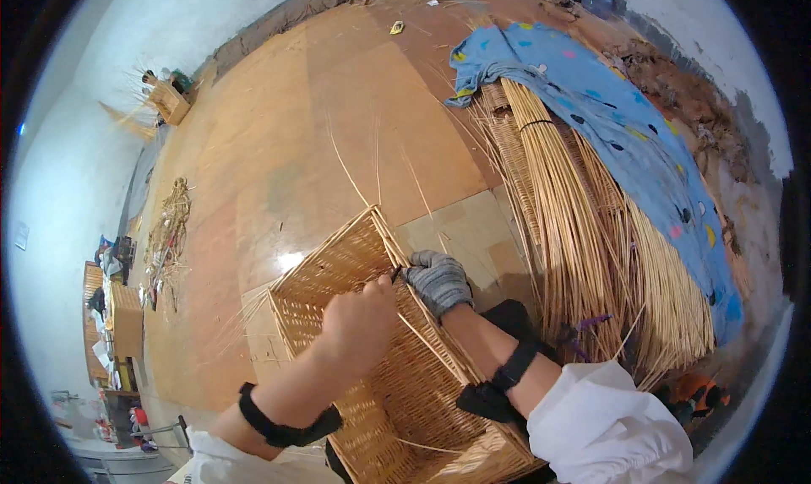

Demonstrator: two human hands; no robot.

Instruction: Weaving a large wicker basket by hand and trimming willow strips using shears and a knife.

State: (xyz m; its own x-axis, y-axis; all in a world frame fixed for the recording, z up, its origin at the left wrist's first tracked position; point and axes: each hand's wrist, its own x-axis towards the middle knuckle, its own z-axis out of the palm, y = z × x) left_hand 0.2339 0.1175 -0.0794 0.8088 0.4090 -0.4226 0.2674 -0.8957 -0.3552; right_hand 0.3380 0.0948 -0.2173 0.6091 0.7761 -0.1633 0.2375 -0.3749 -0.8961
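Observation:
A rectangular woven wicker basket [308, 264] fills the lower middle, tilted, with long loose canes standing up from its far corner. My left hand [359, 322], bare, is closed over the basket's inside near the right rim, its fingertips at a small dark, thin object [394, 274], probably a tool, mostly hidden. My right hand [435, 283], in a grey knitted glove, is closed on the right rim just beside the left fingertips. Both wrists wear black straps.
Long cane bundles [557, 222] and woven pieces lie at right under a blue patterned blanket [608, 121]. Cane scraps [173, 231] lie on the board floor [253, 121] at left. Wooden boxes [127, 323] and clutter line the left wall; another box [169, 104] stands farther back.

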